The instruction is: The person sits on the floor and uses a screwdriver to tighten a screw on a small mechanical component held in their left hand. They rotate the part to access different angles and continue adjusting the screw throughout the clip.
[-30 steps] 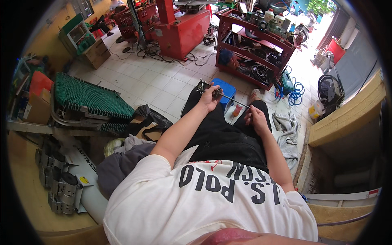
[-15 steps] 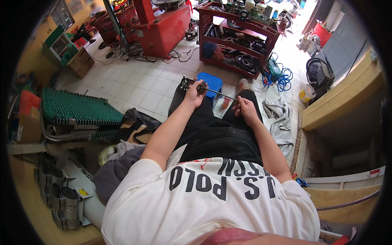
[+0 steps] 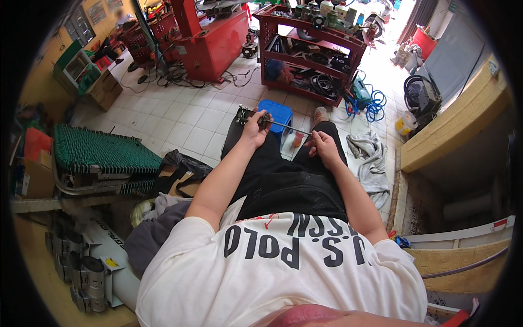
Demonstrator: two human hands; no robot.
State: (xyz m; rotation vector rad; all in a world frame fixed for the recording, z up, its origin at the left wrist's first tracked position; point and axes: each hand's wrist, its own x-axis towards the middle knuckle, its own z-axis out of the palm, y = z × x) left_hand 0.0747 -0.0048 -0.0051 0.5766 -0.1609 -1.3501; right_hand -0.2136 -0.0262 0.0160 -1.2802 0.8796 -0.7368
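Over my left thigh, my left hand (image 3: 254,131) is closed around a small dark metal mechanism (image 3: 243,114) with bright bolt-like bits at its left end. From it a thin metal rod (image 3: 291,128) runs rightward and slightly toward me. My right hand (image 3: 324,149) pinches the rod's near end between thumb and fingers, above my right thigh. Whether the rod is part of the mechanism or a separate tool, I cannot tell. A blue plastic stool (image 3: 277,111) stands just beyond my hands, between my legs.
Ahead stands a red tool cart (image 3: 310,52) loaded with parts and bottles. Coiled blue hose (image 3: 376,103) lies right of it. A grey cloth (image 3: 368,158) is on the tiles by my right leg. To my left are a green woven folding bed (image 3: 103,150) and a black bag (image 3: 188,169).
The view has shifted slightly, so the surroundings sit a little differently. Both hands keep hold of the mechanism and rod; the right fingers have moved only slightly.
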